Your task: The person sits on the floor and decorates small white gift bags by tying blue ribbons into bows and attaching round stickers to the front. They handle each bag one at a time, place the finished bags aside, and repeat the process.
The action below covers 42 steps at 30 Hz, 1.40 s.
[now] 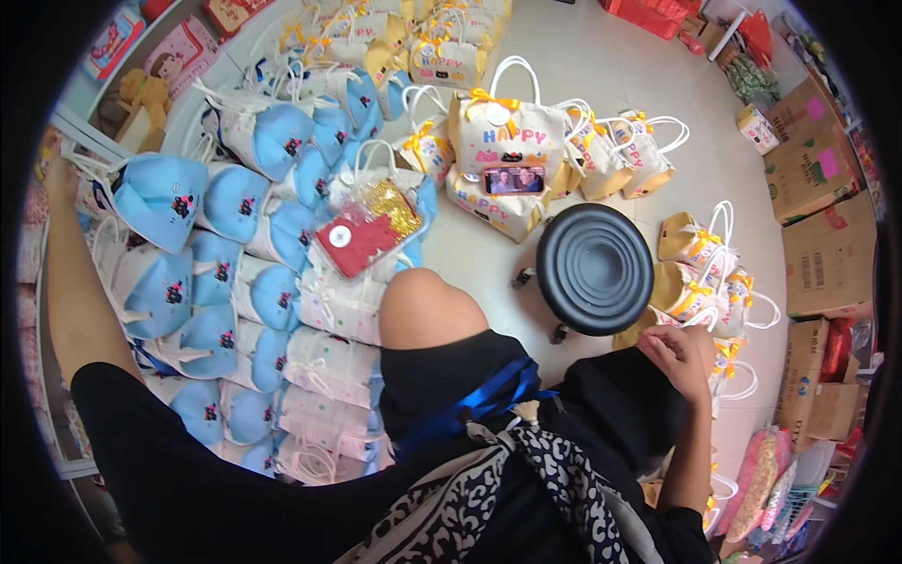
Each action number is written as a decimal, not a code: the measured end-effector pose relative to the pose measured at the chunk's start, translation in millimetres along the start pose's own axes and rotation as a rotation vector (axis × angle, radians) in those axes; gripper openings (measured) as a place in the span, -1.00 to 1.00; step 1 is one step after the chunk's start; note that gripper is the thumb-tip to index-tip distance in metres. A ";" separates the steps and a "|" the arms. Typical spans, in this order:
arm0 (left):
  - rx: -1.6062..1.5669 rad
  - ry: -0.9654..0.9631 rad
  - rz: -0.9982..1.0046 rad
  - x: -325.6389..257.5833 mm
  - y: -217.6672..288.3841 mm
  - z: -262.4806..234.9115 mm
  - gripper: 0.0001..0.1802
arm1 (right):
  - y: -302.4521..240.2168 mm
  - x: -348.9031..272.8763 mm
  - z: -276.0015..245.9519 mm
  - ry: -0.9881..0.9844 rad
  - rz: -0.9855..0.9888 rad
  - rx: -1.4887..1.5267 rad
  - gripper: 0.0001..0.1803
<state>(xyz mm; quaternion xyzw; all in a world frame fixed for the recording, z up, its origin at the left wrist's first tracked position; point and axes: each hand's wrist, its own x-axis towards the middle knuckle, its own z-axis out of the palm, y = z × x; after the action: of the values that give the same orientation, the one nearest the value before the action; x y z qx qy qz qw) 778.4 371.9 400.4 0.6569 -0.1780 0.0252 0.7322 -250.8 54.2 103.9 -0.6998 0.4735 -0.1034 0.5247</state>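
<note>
My left arm stretches out to the far left, and my left hand [62,179] is at the shelf edge beside the outermost blue-capped bag [162,199]. Its fingers are dim and too small to make out. Resting on my right knee, my right hand [678,359] has its fingers loosely apart and holds nothing. Between my knees and the bags stands a round black stool [596,268]. A clear packet with a red item [357,242] and gold shreds lies on the blue bags in front of my left knee.
Rows of blue and white bags fill the left floor. Ahead, a phone [514,180] leans on white tote bags [512,132] with yellow ribbons. More totes [700,273] stand at the right, before cardboard boxes [827,254]. A shelf [99,132] with toys lines the left.
</note>
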 end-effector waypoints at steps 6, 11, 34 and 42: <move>-0.017 -0.024 0.205 20.3 34.6 13.4 -0.66 | 50.1 4.8 0.8 -0.009 -0.020 0.210 -0.78; -0.075 0.079 0.179 -49.5 -17.2 55.0 -0.56 | 25.1 -2.0 -5.3 0.024 -0.001 0.077 -0.79; 1.090 0.175 -0.057 -726.4 -236.1 -163.5 -0.73 | -22.8 83.4 -0.1 -0.237 -0.162 -0.157 -0.78; 1.685 -0.036 -0.121 -897.4 -288.0 -151.0 -0.56 | -38.8 105.6 30.9 -0.400 -0.251 -0.205 -0.79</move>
<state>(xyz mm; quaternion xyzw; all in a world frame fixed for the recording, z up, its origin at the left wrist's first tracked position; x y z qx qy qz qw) 51.3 656.0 -148.8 0.9921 -0.0760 0.0998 -0.0055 -153.5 -7.5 85.7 -0.8090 0.2779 0.0213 0.5176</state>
